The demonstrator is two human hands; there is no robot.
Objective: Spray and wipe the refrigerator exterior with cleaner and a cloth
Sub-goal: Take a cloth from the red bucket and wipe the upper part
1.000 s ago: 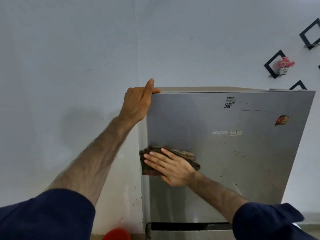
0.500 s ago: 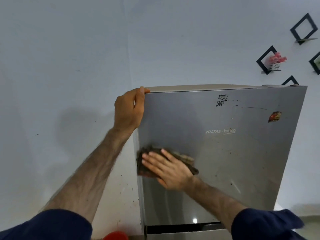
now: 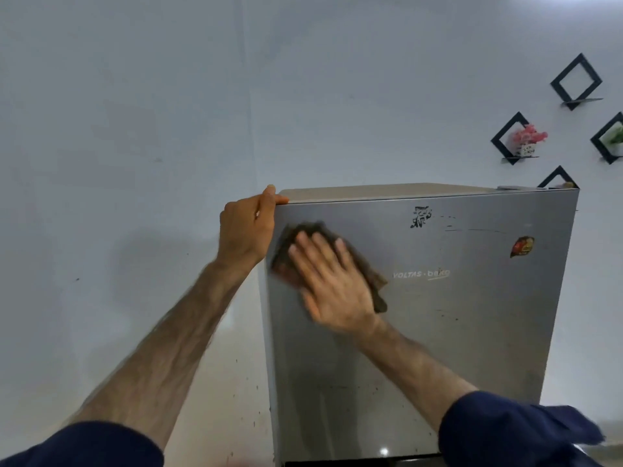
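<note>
Moved: since a second ago the right hand (image 3: 332, 281) and the cloth (image 3: 293, 251) have climbed from mid-door to the upper left corner of the refrigerator (image 3: 455, 332) door; the left hand (image 3: 247, 227) keeps its hold on the top corner.
Right fingers: spread flat (image 3: 318, 244), pointing up and left, pressing the cloth against the door; palm laid over it.
Cloth: dark brown, crumpled, pinned between palm and steel, one flap trailing out at the lower right of the hand; its outline is blurred, so its exact shape is probably only roughly as I read it.
Left fingers: curled round the door's left edge, thumb laid along the top, gripping the corner.
Door: grey steel, upright, taller than wide; dark sticker (image 3: 420, 217) and faint scuffs near the top, red sticker (image 3: 522, 246) further right, brand lettering (image 3: 421, 274) just right of the cloth.
Where the work lies: unwiped marks sit to the right of the fingers, along the top of the door; I judge the next sweep runs rightward, and the right hand is the nearer one.
Cleaner: no spray bottle in sight.
Beyond: pale wall (image 3: 135, 129), black diamond shelves (image 3: 512, 138) at the far right.
</note>
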